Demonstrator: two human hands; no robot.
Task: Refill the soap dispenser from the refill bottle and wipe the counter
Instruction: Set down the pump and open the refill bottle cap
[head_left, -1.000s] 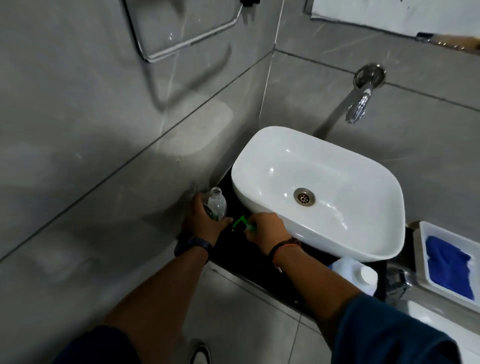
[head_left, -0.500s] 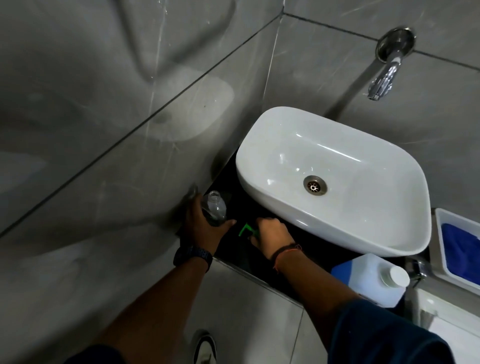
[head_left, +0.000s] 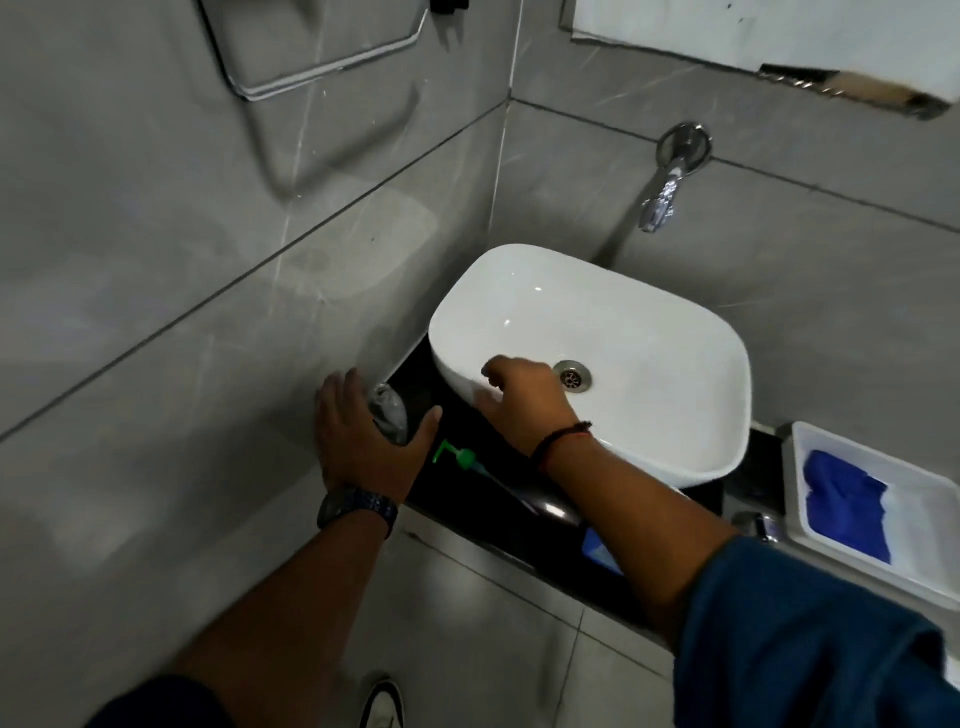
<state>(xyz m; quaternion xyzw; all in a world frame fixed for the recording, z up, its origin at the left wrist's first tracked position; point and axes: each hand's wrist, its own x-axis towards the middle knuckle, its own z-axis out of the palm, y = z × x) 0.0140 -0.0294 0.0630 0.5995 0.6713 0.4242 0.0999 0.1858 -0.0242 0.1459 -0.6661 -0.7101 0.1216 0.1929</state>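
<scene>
My left hand (head_left: 366, 447) grips the clear soap dispenser bottle (head_left: 389, 413), which stands uncapped on the black counter (head_left: 467, 493) by the left wall. The green pump head (head_left: 460, 457) with its tube lies on the counter just right of that hand. My right hand (head_left: 524, 402) hovers over the near rim of the white basin (head_left: 649, 332), fingers loosely curled and holding nothing. The refill bottle (head_left: 600, 551) is mostly hidden behind my right forearm; only a blue and white patch shows. A blue cloth (head_left: 844, 504) lies in a white tray (head_left: 924, 566) at the right.
A chrome wall tap (head_left: 662, 202) juts out above the basin. A metal towel rail (head_left: 322, 67) hangs on the left wall. A small chrome fitting (head_left: 756, 522) sits beside the tray. My shoe (head_left: 384, 704) shows on the tiled floor below.
My right hand has let go of the green pump head, which now lies on the counter, and has risen over the basin rim. The left hand keeps hold of the dispenser bottle.
</scene>
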